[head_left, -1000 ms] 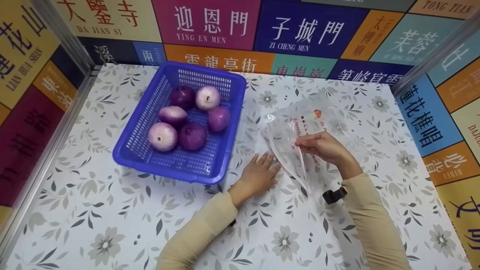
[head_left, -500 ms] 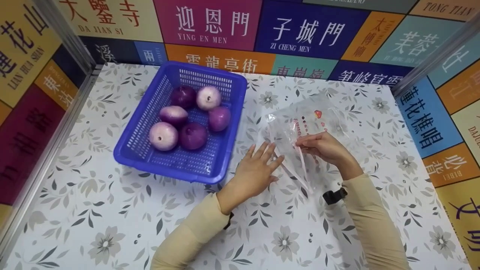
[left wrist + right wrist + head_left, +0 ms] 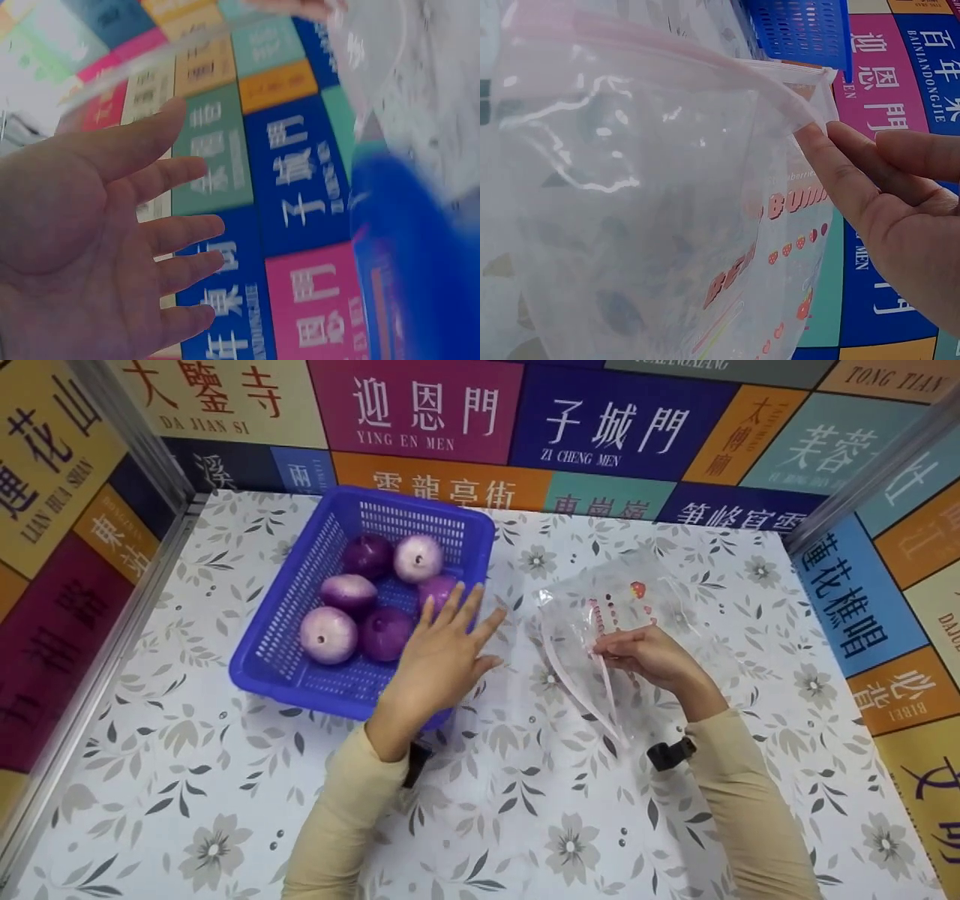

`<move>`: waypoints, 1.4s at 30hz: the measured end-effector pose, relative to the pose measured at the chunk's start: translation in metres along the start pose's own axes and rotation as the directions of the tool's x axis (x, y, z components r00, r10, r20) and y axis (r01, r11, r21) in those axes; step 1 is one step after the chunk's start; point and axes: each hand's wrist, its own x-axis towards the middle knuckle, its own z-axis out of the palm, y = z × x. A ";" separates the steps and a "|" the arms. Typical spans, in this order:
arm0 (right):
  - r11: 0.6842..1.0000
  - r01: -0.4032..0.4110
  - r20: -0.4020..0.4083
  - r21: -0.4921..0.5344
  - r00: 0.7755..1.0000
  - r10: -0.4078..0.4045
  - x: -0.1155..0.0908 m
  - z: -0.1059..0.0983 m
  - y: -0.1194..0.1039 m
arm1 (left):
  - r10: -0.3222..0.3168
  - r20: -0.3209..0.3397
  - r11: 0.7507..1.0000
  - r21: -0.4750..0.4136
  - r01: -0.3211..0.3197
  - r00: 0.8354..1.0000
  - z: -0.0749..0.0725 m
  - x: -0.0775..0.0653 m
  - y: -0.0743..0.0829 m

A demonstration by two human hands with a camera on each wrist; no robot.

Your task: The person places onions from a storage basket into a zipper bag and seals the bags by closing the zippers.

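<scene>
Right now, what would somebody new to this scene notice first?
Probably the bright blue basket at the left of the flowered table, holding purple-and-white onions. Next, the left hand, spread open by the basket's near right corner, and, farther right, the right hand pinching the edge of a clear bag.

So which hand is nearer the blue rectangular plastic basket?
Left. The left hand is at the right side of the basket; the right hand is farther to its right, pinching the clear pink-edged plastic bag.
</scene>
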 end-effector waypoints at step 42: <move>1.000 0.018 0.021 0.024 1.000 -0.019 -0.003 -0.004 0.000 | -0.189 0.267 0.883 -0.374 0.283 0.945 -0.005 0.046 -0.127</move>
